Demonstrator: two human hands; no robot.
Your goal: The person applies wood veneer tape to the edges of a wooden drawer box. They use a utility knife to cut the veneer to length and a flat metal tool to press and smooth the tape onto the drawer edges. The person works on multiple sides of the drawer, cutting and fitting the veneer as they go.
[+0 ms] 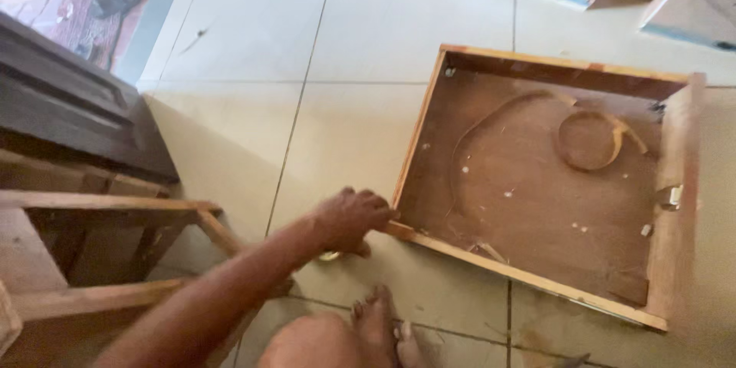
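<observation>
My left hand (351,220) reaches out over the tiled floor (360,38) & grips the near-left corner of the wooden drawer (537,184), fingers curled shut on its edge. Drawer lies flat on the floor, open side up, to the right of my arm. Inside: a curled strip of veneer (606,138), bits of scrap & white specks. My bare foot (376,322) sits just below the hand. A wooden frame (107,207) stands at left. Right hand's out of view.

Bare arm (230,284) — sleeveless, bare foot (376,322).
</observation>
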